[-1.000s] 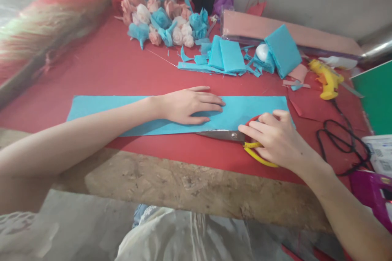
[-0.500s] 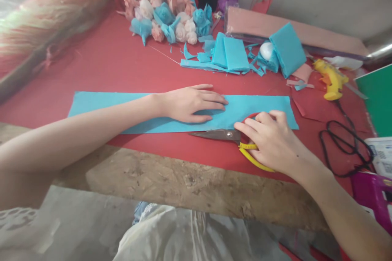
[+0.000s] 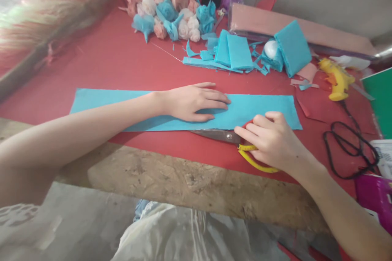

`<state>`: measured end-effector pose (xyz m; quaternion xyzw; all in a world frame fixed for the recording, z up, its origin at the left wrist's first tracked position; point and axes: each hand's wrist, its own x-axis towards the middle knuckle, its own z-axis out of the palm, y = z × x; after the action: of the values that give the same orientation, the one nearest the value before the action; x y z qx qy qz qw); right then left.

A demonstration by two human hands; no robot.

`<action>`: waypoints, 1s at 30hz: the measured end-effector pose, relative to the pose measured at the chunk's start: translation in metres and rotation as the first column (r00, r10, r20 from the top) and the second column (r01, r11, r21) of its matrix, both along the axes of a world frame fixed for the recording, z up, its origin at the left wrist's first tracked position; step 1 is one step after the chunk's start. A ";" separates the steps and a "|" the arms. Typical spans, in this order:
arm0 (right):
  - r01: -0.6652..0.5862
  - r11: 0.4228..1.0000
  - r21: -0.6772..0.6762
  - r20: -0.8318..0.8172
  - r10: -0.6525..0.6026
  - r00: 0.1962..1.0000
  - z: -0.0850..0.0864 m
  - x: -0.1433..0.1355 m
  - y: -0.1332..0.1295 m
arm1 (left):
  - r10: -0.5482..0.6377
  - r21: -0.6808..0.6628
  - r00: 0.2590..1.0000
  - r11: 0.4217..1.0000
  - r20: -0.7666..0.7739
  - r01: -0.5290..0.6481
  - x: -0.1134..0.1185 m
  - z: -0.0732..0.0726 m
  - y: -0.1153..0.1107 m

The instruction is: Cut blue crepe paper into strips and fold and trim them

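Note:
A long blue paper strip lies across the red table cover. My left hand rests flat on the middle of the strip, palm down with fingers spread. Along the strip's near edge are scissors with dark blades and red and yellow handles, their blades pointing left. My right hand has its fingers wrapped round the handles, partly hiding them. The blades look nearly closed, and their upper side meets the paper's edge.
Crepe flowers in blue, pink and white stand at the back. Folded blue pieces and scraps lie behind the strip. To the right are a yellow glue gun, its black cord and a purple object.
The view has shifted slightly, moving the background to the right. The red handle shows less beside my right hand. My left hand stays flat on the strip.

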<state>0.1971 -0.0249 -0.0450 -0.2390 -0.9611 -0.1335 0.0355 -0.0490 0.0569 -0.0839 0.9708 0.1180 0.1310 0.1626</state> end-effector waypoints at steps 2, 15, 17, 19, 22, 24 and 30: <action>0.005 1.000 -0.001 0.005 -0.005 1.000 0.000 0.000 -0.001 | -0.001 0.007 1.000 1.000 -0.006 0.001 0.000 0.000 0.000; 0.043 0.999 -0.024 0.020 -0.043 0.999 -0.003 -0.001 -0.002 | 0.017 0.051 0.999 0.999 0.044 -0.019 0.000 0.005 0.001; 0.043 0.997 -0.057 0.034 -0.041 0.999 -0.003 -0.002 -0.002 | 0.027 0.000 0.999 1.000 0.028 -0.027 -0.001 0.009 0.001; 0.045 0.996 -0.070 0.024 -0.044 0.999 -0.002 -0.001 -0.002 | 0.032 -0.051 0.999 0.998 -0.002 -0.032 -0.003 0.014 0.001; 0.047 0.995 -0.090 0.007 -0.046 0.999 -0.002 0.006 -0.001 | 0.027 -0.082 0.999 0.996 -0.036 -0.030 -0.007 0.021 0.001; 0.051 0.993 -0.107 0.010 -0.050 0.999 -0.001 0.014 0.000 | 0.016 -0.086 0.999 0.996 -0.048 -0.020 -0.010 0.023 -0.001; 0.079 0.992 -0.103 0.054 -0.074 0.996 0.001 0.040 -0.003 | -0.056 -0.081 0.998 0.995 -0.041 0.052 -0.017 0.018 -0.011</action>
<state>0.2368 -0.0279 -0.0445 -0.2739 -0.9575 -0.0902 -0.0063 -0.0665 0.0460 -0.0660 0.9690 0.1002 0.1007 0.2021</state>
